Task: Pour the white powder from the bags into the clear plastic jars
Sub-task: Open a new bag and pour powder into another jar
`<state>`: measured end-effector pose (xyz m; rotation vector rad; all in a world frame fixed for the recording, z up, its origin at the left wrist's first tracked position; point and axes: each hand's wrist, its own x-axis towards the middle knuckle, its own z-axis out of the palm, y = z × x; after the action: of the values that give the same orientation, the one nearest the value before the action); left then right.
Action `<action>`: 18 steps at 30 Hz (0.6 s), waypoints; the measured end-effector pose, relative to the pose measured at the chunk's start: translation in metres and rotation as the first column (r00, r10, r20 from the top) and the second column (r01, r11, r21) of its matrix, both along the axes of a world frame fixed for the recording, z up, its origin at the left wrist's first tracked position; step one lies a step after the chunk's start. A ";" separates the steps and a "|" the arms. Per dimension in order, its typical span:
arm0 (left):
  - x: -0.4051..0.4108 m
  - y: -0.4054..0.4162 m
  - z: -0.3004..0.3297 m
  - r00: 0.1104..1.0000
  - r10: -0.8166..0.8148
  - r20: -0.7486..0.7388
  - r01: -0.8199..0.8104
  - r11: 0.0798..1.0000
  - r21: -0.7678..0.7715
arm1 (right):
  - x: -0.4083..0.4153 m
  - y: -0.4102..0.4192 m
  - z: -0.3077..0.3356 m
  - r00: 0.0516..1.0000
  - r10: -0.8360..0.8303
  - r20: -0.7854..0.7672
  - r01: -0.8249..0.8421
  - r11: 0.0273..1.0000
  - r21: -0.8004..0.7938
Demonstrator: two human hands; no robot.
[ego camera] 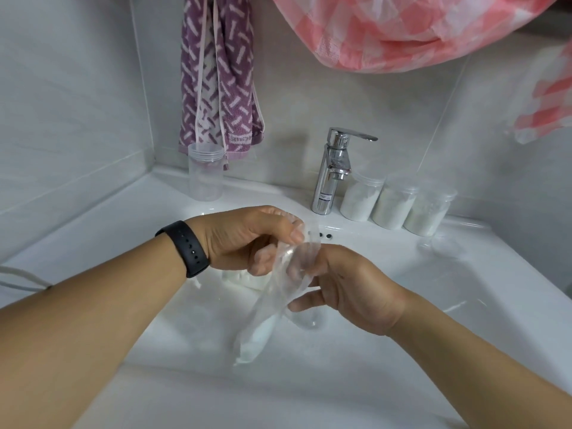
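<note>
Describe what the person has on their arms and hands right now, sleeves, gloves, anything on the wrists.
Both forearms are bare as far as the view shows: no sleeves, no gloves. The left hand has a black band round its wrist, a smooth strap with a row of small holes, like a fitness tracker or watch strap; its face is not visible. The right hand and wrist carry nothing, and no rings show.

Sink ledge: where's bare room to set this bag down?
Bare ledge lies between the empty jar and the faucet. Right of the faucet it is crowded: three filled jars stand side by side. Both hands hold the bag over the basin.
</note>
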<state>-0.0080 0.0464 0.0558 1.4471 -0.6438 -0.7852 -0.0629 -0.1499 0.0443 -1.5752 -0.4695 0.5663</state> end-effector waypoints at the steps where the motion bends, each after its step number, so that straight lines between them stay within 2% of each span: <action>1: 0.000 0.000 0.002 1.000 0.005 -0.008 -0.005 0.999 -0.036 | 0.000 -0.002 0.004 0.998 -0.066 0.024 0.066 0.998 -0.003; 5: -0.005 0.002 0.009 0.997 -0.053 -0.059 0.039 0.977 -0.211 | -0.005 -0.006 0.021 0.926 -0.254 0.278 0.280 0.958 -0.056; 8: -0.008 0.002 0.014 0.995 -0.068 -0.067 0.048 0.964 -0.261 | -0.002 -0.016 0.031 0.790 -0.416 0.451 0.433 0.899 0.069; 10: -0.010 0.003 0.016 0.994 -0.090 -0.057 0.071 0.958 -0.277 | 0.002 -0.023 0.037 0.724 -0.485 0.491 0.472 0.867 0.160; 12: -0.013 0.001 0.017 0.996 -0.085 -0.033 0.072 0.959 -0.273 | 0.002 -0.026 0.039 0.719 -0.486 0.497 0.451 0.870 0.198; 15: -0.016 -0.009 0.013 0.995 0.094 0.042 -0.077 0.952 -0.296 | 0.001 -0.027 0.037 0.771 -0.422 0.477 0.379 0.906 0.188; 17: -0.013 -0.017 0.008 0.963 0.229 0.139 -0.175 0.931 -0.322 | 0.003 -0.030 0.037 0.798 -0.394 0.455 0.352 0.919 0.179; 18: -0.010 -0.017 0.005 0.929 0.286 0.233 -0.218 0.935 -0.280 | 0.004 -0.031 0.039 0.805 -0.385 0.451 0.341 0.923 0.180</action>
<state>-0.0181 0.0291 0.0610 1.3798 -0.7165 -0.2912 -0.0593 -0.1812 0.0828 -1.6616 -0.5333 -0.1533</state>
